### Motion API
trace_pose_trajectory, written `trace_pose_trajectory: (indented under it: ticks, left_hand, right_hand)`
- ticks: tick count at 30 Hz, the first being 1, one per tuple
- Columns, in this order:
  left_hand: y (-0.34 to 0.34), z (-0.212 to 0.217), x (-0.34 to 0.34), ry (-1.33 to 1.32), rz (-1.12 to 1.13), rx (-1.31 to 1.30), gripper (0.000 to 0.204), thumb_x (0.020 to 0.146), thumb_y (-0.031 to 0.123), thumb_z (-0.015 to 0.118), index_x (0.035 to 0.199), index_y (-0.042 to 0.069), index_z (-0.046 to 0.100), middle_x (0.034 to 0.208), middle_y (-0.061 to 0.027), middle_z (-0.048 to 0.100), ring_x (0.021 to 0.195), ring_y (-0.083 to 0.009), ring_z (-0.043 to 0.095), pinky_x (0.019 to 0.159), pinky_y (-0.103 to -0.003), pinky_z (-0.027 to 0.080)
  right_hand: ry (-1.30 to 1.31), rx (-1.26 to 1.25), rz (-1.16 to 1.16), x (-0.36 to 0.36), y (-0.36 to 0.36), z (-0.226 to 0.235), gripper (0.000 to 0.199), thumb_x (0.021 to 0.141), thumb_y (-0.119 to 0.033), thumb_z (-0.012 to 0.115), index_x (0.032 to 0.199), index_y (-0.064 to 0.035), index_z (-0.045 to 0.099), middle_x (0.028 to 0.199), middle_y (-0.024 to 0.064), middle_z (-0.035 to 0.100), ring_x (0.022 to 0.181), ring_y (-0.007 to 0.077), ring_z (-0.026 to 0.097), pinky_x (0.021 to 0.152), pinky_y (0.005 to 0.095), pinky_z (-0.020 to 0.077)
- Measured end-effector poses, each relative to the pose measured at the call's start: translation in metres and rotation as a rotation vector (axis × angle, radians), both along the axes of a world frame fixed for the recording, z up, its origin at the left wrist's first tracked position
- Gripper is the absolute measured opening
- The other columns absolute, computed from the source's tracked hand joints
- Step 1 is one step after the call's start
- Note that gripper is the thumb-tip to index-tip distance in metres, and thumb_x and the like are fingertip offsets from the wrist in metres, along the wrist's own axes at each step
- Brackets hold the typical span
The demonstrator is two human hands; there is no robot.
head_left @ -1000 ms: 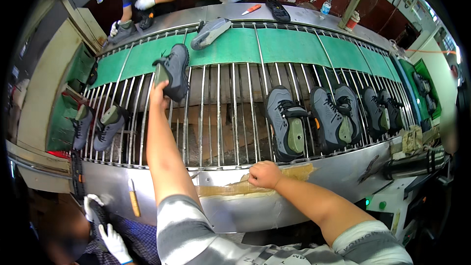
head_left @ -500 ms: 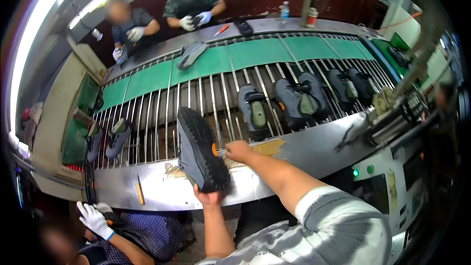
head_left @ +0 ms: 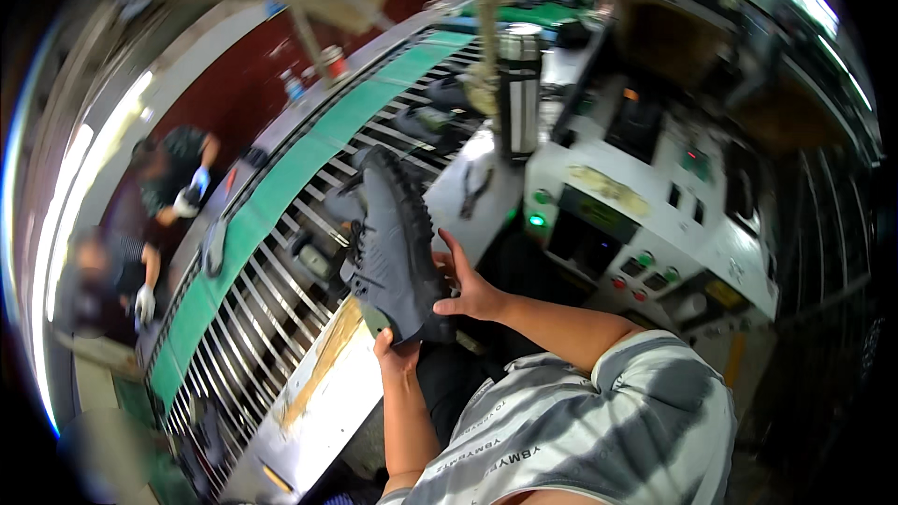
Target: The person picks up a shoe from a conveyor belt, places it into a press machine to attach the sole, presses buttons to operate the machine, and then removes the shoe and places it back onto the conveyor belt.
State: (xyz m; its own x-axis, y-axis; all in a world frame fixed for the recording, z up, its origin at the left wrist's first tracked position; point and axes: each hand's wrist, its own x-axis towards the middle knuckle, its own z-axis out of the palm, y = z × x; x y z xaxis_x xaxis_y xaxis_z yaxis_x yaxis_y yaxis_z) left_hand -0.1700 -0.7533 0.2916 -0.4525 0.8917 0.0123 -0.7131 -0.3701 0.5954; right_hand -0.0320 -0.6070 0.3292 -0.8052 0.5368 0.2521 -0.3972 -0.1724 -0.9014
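Observation:
A grey lace-up shoe (head_left: 395, 248) with a dark lugged sole is held up in front of me, toe up and heel down. My left hand (head_left: 398, 355) grips it from below at the heel, thumb near the green lining at its opening. Beside the sole is my right hand (head_left: 475, 292), fingers spread and open. Its thumb tip is at the sole's edge near the heel; whether it presses there I cannot tell. Behind the held shoe, another grey shoe with a green insole (head_left: 316, 260) lies on the rollers, partly covered.
A roller conveyor with a green strip (head_left: 271, 210) runs diagonally on the left, carrying more shoes. A steel-topped ledge (head_left: 341, 393) borders it. On the right stand a dark flask (head_left: 520, 98) and a machine with a control panel (head_left: 599, 224). Two gloved co-workers are across the conveyor.
My view has swung right, toward the machine. The shoe has turned from showing its sole to showing its laced side. My right hand has changed from closed to spread beside the sole.

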Motion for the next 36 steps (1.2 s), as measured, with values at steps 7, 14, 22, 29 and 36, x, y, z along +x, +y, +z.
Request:
trace_pose_trajectory:
  ticks: [7, 14, 22, 29, 36]
  left_hand:
    - [0.109, 0.031, 0.156, 0.112, -0.457, 0.061, 0.091, 0.073, 0.035, 0.077, 0.145, 0.005, 0.030, 0.137, -0.0138, 0.047, 0.127, -0.0328, 0.047, 0.106, -0.047, 0.037]
    - [0.146, -0.047, 0.256, 0.352, -0.991, -0.243, 0.029, 0.095, 0.026, 0.054, 0.103, -0.001, 0.061, 0.071, -0.0126, 0.065, 0.057, -0.0204, 0.064, 0.048, -0.029, 0.050]
    - [0.165, -0.115, 0.264, 0.667, -0.962, -0.985, 0.037, 0.090, 0.036, 0.052, 0.076, 0.003, 0.063, 0.052, -0.0033, 0.053, 0.043, -0.0155, 0.050, 0.043, -0.029, 0.036]
    - [0.177, -0.117, 0.274, 0.637, -0.959, -1.012, 0.036, 0.090, 0.036, 0.051, 0.077, 0.004, 0.062, 0.052, -0.0026, 0.052, 0.044, -0.0154, 0.049, 0.044, -0.029, 0.035]
    - [0.185, -0.121, 0.267, 0.597, -0.964, -0.995, 0.040, 0.092, 0.038, 0.048, 0.077, 0.004, 0.063, 0.052, -0.0026, 0.053, 0.043, -0.0153, 0.049, 0.042, -0.028, 0.035]
  right_hand:
    - [0.261, -0.192, -0.508, 0.191, 0.028, 0.026, 0.102, 0.069, -0.013, 0.070, 0.154, -0.0123, 0.014, 0.143, 0.0131, 0.040, 0.129, 0.0243, 0.043, 0.107, 0.0358, 0.0331]
    - [0.387, -0.275, -0.883, 0.405, 0.061, 0.023, 0.086, 0.070, -0.014, 0.059, 0.149, -0.0066, 0.027, 0.141, 0.0137, 0.044, 0.126, 0.0269, 0.047, 0.105, 0.0380, 0.0393]
    - [-0.638, 0.194, -1.602, 0.640, 0.178, 0.085, 0.088, 0.061, -0.014, 0.073, 0.143, -0.0074, 0.043, 0.117, 0.0151, 0.058, 0.097, 0.0194, 0.059, 0.085, 0.0298, 0.0462]
    - [-1.572, 0.191, -1.617, 0.638, 0.273, 0.118, 0.094, 0.055, -0.040, 0.072, 0.141, -0.0133, 0.045, 0.132, 0.0202, 0.056, 0.118, 0.0343, 0.057, 0.095, 0.0405, 0.0477]
    - [-1.893, 0.206, -1.401, 0.610, 0.297, 0.090, 0.087, 0.059, -0.041, 0.072, 0.139, -0.0173, 0.049, 0.136, 0.0158, 0.053, 0.124, 0.0308, 0.053, 0.097, 0.0423, 0.0470]
